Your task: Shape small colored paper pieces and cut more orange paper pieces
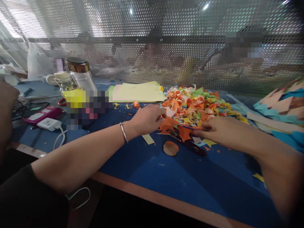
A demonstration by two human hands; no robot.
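My left hand [149, 118], with a silver bangle at the wrist, has its fingers curled at the edge of orange paper [168, 123]. It seems to grip that paper, though the fingertips are partly hidden. My right hand [219, 128] pinches a thin blue strip [188, 127] that reaches left across an orange cut piece [184, 133]. Under them lies a dark tool with a glossy dark red end [198, 148], its kind unclear. A round tan disc [170, 148] rests nearer the front. Behind both hands spreads a heap of colourful cut paper [194, 103].
Stacked paper sheets [137, 91] lie at the back. Left stand a lidded bottle [82, 74], a glass jar [65, 83], a magenta box [44, 114] and a white charger [49, 124] with cable. Layered folded paper [282, 104] sits right. A perforated metal screen [133, 41] closes the back.
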